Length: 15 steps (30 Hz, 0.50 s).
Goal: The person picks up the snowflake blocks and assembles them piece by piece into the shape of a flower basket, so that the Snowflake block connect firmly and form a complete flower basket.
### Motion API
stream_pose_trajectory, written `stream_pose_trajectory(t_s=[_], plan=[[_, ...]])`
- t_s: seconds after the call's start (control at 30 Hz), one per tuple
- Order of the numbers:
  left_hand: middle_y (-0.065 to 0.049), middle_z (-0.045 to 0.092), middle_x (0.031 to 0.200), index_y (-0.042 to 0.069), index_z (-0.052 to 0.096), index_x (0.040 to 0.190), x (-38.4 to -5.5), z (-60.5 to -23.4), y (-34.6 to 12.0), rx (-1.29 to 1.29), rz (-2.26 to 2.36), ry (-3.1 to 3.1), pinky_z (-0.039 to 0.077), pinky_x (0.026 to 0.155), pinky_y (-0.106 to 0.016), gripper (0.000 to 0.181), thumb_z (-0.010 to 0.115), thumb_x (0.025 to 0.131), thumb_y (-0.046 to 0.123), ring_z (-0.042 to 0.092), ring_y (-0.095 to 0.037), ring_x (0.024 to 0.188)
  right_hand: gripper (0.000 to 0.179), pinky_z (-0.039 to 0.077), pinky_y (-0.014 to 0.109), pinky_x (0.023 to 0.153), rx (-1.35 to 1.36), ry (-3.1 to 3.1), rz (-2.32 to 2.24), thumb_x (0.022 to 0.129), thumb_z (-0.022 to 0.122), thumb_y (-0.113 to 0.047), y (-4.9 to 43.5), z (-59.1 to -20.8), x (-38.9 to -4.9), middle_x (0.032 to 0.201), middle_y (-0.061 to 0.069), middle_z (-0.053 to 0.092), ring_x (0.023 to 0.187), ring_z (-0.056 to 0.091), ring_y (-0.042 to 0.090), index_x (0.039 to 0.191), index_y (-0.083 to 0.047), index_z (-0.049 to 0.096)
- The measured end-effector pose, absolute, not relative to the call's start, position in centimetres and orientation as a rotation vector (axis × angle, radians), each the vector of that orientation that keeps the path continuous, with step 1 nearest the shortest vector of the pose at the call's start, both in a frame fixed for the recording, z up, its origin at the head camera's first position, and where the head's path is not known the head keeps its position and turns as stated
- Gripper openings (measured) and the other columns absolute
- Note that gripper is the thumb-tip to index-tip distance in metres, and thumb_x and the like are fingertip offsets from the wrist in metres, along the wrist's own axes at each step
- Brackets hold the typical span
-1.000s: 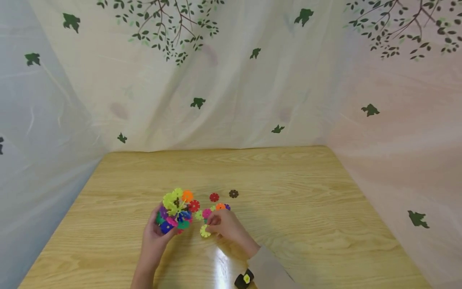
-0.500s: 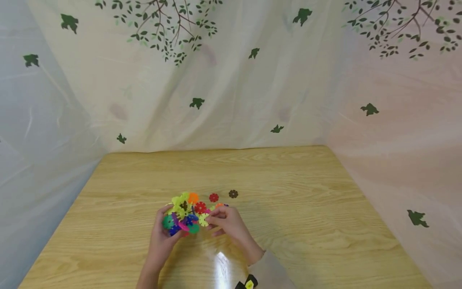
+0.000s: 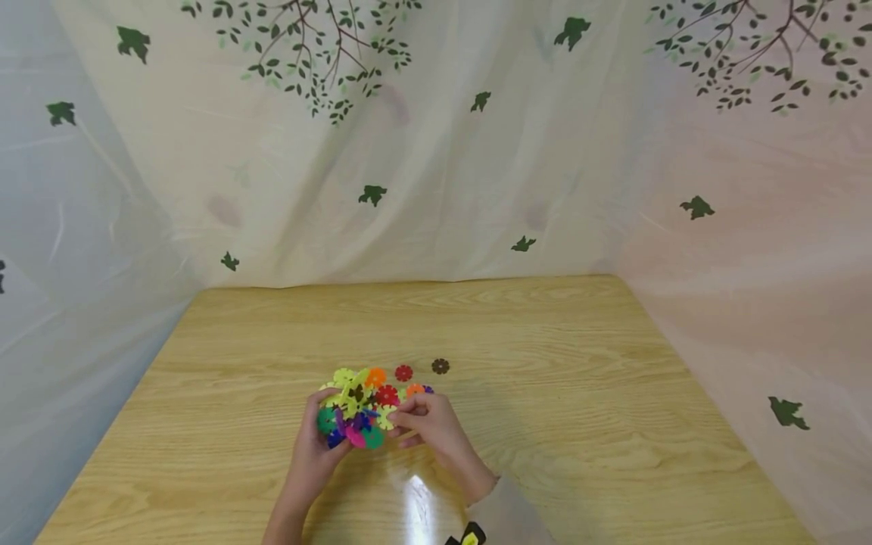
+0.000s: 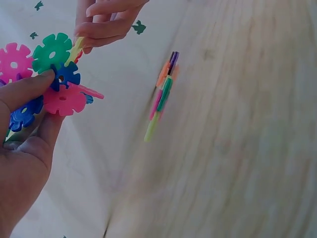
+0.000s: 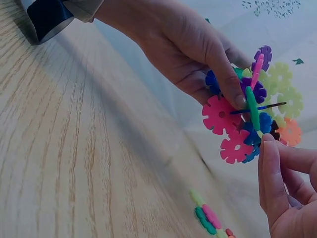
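Note:
My left hand (image 3: 315, 443) grips a cluster of interlocked plastic snowflake discs (image 3: 354, 435) in yellow, green, blue, purple, pink, red and orange. In the left wrist view its thumb presses near a blue disc (image 4: 67, 75), below a green disc (image 4: 52, 52). Between thumb and fingertips my right hand (image 3: 439, 428) pinches a yellow snowflake disc (image 3: 385, 416) at the right side of the cluster. That disc shows edge-on in the left wrist view, against the cluster; whether it is slotted in cannot be told. My right fingertips hide part of it.
A red disc (image 3: 404, 372) and a brown disc (image 3: 440, 366) lie on the wooden table (image 3: 545, 363) beyond the hands. Several other loose discs (image 4: 163, 94) lie close together, partly hidden behind my right hand in the head view. A printed curtain (image 3: 436, 189) hangs behind the table.
The left hand has shifted right and slightly down with the cluster, turning it a little. The right hand has raised the yellow disc from near the loose discs to the cluster's side.

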<state>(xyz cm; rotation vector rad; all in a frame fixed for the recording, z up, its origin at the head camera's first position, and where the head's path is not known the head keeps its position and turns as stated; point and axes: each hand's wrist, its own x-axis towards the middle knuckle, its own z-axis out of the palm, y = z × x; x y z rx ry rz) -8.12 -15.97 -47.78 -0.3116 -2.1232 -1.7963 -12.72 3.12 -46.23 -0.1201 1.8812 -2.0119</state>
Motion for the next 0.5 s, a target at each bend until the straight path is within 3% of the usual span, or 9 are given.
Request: stream_pose_trajectory(t_s=[0.07, 0.13, 0.5], plan=[[-0.035, 0.05, 0.124, -0.009, 0.034, 0.129, -8.2, -47.78, -15.97, -0.328, -1.788, -2.124, 0.052, 0.085, -0.011, 0.072, 0.062, 0.065, -0.028, 0.054, 0.012, 0.106, 0.019, 0.061, 0.028, 0.06, -0.114, 1.87, -2.034, 0.087, 0.069, -0.005, 2.99, -46.27, -12.66, 0.085, 0.006, 0.072, 0.075, 0.073, 0.024, 0.098, 0.009, 0.063], [-0.04, 0.047, 0.126, -0.009, 0.033, 0.128, -8.24, -47.78, -15.94, -0.331, -1.782, -2.131, 0.051, 0.086, -0.011, 0.072, 0.062, 0.065, -0.028, 0.052, 0.013, 0.107, 0.018, 0.061, 0.029, 0.061, -0.11, 1.865, -2.054, 0.087, 0.069, -0.004, 2.9, -46.33, -12.62, 0.085, 0.006, 0.072, 0.074, 0.073, 0.023, 0.097, 0.01, 0.063], [-0.037, 0.05, 0.125, -0.007, 0.036, 0.127, -8.57, -47.92, -15.29, -0.3, -1.701, -2.175, 0.048, 0.091, -0.01, 0.071, 0.066, 0.065, -0.025, 0.048, 0.015, 0.108, 0.018, 0.062, 0.028, 0.065, -0.056, 1.789, -2.116, 0.086, 0.067, 0.001, 2.97, -46.87, -12.51, 0.073, 0.003, 0.069, 0.063, 0.068, 0.011, 0.096, 0.014, 0.062]])
